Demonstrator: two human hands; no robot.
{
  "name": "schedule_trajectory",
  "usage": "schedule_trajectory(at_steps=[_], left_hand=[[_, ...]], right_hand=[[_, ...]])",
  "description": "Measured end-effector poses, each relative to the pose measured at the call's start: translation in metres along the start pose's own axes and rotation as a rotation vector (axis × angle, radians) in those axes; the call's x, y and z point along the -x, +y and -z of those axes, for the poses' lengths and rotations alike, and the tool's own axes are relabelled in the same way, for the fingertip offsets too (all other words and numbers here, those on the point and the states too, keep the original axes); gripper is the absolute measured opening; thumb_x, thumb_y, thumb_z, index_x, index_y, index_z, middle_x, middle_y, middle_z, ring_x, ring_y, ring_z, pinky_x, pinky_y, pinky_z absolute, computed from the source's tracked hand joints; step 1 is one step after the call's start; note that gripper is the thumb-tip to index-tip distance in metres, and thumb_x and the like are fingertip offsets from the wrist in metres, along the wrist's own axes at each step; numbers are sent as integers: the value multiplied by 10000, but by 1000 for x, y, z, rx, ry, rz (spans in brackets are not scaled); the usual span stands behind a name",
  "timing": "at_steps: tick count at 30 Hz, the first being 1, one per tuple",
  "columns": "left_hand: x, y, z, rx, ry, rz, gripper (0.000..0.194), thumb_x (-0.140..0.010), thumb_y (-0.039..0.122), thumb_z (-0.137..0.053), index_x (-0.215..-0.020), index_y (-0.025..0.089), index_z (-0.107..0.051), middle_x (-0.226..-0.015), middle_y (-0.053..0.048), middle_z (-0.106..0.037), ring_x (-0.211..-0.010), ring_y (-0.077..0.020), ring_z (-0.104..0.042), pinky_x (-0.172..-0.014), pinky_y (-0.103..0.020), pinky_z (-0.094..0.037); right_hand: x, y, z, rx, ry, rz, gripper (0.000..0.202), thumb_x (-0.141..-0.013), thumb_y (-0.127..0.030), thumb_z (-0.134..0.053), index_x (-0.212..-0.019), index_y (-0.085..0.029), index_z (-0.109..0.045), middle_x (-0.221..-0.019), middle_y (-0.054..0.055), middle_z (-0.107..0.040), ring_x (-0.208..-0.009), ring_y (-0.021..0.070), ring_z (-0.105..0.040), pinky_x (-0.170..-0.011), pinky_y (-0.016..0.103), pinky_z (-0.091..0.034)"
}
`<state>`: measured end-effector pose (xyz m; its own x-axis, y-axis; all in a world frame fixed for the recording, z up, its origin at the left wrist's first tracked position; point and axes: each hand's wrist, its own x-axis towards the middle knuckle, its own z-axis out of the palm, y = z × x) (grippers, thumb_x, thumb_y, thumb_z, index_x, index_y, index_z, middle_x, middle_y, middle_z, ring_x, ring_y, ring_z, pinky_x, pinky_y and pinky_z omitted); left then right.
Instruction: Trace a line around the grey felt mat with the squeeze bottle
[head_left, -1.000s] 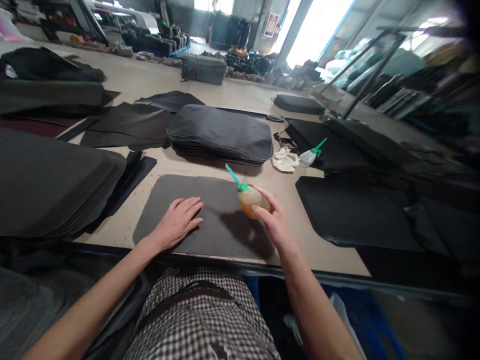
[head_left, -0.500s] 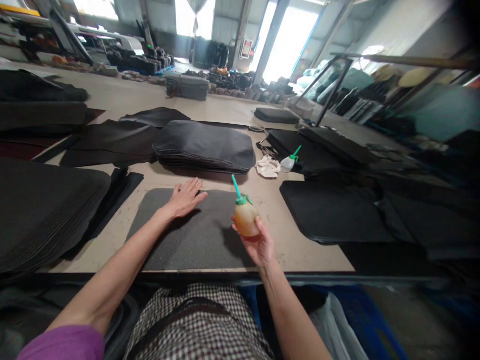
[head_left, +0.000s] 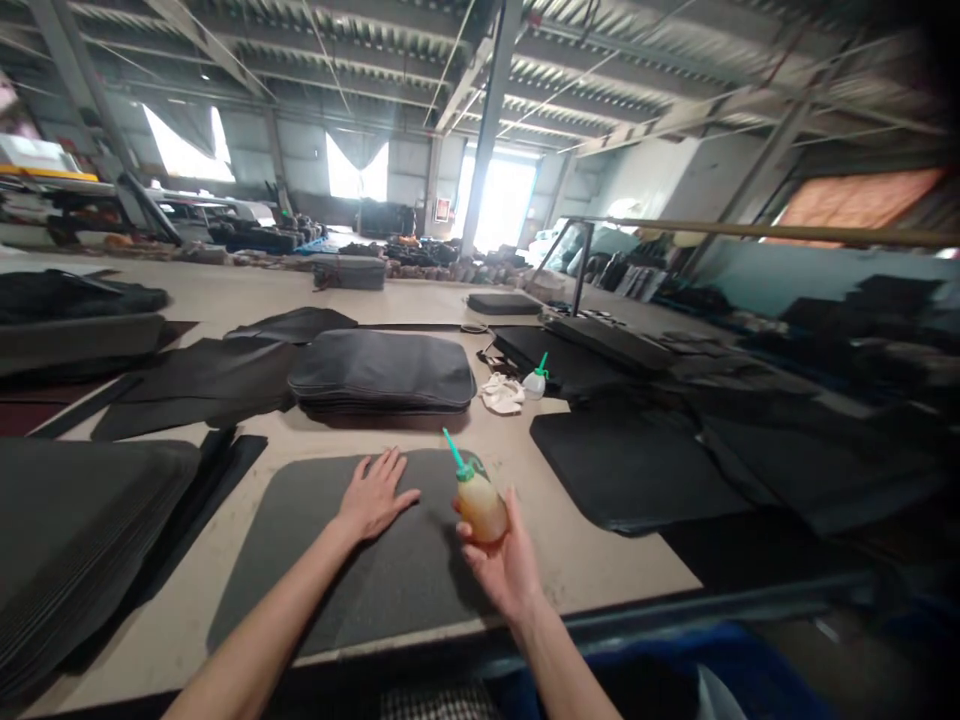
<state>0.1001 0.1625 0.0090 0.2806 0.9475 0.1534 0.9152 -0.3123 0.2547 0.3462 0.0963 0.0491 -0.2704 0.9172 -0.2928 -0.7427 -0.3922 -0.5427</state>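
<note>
Two bare hands reach forward over a wide work table point(head_left: 525, 460) in a large workshop. At the far left I see a tall stack of dark sheets point(head_left: 67, 530) lying flat, its edge near the grey foam mat point(head_left: 360, 570) that sits in front of me. My left forearm stretches diagonally up from the bottom of the view, and the left hand point(head_left: 373, 495) lies palm down on the far part of that mat, fingers straight and slightly fanned, pressing flat on its surface. Behind it, further along the table, rests a pile of black padded panels point(head_left: 382, 372). Just to the right, my right hand point(head_left: 501, 560) is raised above the mat's right edge, wrist bent back, palm turned up. Its fingers and thumb are curled around the amber squeeze bottle point(head_left: 480, 505), which stands nearly upright in the grip, its green nozzle point(head_left: 454, 452) slanting up and to the left. Further back and right lie a white rag point(head_left: 502, 393) and a small white bottle point(head_left: 535, 381) with a green tip, side by side. At the right, a black mat point(head_left: 630, 470) lies flat on the table.
</note>
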Motion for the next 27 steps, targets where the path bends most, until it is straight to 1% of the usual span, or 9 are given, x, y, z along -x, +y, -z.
schedule_trajectory(at_steps=[3, 6, 11, 13, 15, 18, 20, 23, 27], left_hand=[[-1, -4, 6, 79, -41, 26, 665, -1034, 624, -242, -1543, 259, -466, -1676, -128, -336, -1571, -270, -286, -1248, -556, -239], [17, -6, 18, 123, 6, 64, 644, -1065, 541, -131, -1552, 252, -438, -1689, -118, -319, -1577, -234, -270, -1232, -510, -296], [93, 5, 30, 136, 46, -15, 566, -1043, 575, -336, -1425, 232, -573, -1606, -127, -465, -1530, -271, -363, -1226, -513, -325], [121, 13, 34, 93, 52, -6, 527, -1043, 544, -375, -1423, 238, -574, -1593, -129, -481, -1515, -277, -387, -1220, -526, -337], [137, 20, 37, 51, 82, 30, 510, -1049, 507, -379, -1450, 240, -548, -1585, -132, -490, -1505, -270, -402, -1218, -525, -346], [145, 26, 39, 11, 145, 76, 539, -1044, 517, -385, -1494, 242, -495, -1580, -135, -491, -1504, -263, -401, -1225, -513, -340], [144, 28, 37, 13, 143, 88, 569, -1027, 576, -386, -1480, 254, -510, -1517, -130, -557, -1463, -268, -451, -1230, -510, -330], [140, 30, 28, 47, 69, 135, 625, -1002, 655, -353, -1447, 261, -548, -1387, -122, -658, -1343, -297, -564, -1191, -527, -372], [133, 28, 10, 85, 3, 252, 756, -962, 700, -409, -1582, 267, -391, -1555, -117, -528, -1391, -341, -527, -1154, -526, -417]], right_hand=[[1, 1, -6, 149, -48, 84, 425, -843, -543, -819, -1071, -214, -677, -985, 81, -728, -667, 182, -649, -452, 217, -451], [4, -2, -15, 375, -113, 211, 480, -800, -460, -865, -1159, -220, -655, -1042, 73, -726, -753, 209, -676, -506, 231, -466], [2, -15, -27, 567, -88, 262, 617, -709, -448, -924, -1190, -175, -649, -1093, 91, -713, -874, 226, -666, -588, 235, -486], [0, -15, -33, 612, -100, 245, 643, -701, -442, -931, -1211, -188, -634, -1152, 103, -703, -933, 248, -669, -637, 260, -514], [-4, -10, -42, 673, -154, 210, 677, -698, -439, -935, -1250, -210, -616, -1231, 112, -684, -1024, 283, -665, -709, 297, -544], [-7, 9, -61, 804, -298, 172, 671, -725, -462, -913, -1278, -233, -612, -1247, 100, -680, -1110, 310, -639, -806, 336, -553], [-7, 26, -75, 915, -380, 178, 639, -757, -513, -875, -1272, -234, -619, -1178, 85, -697, -1042, 297, -645, -761, 322, -546], [-13, 48, -90, 1068, -462, 212, 595, -802, -581, -804, -1250, -236, -617, -1083, 63, -703, -912, 269, -644, -679, 307, -523], [-26, 66, -98, 1240, -549, 283, 534, -829, -568, -769, -1232, -259, -603, -1025, 32, -696, -920, 268, -645, -787, 349, -529]])
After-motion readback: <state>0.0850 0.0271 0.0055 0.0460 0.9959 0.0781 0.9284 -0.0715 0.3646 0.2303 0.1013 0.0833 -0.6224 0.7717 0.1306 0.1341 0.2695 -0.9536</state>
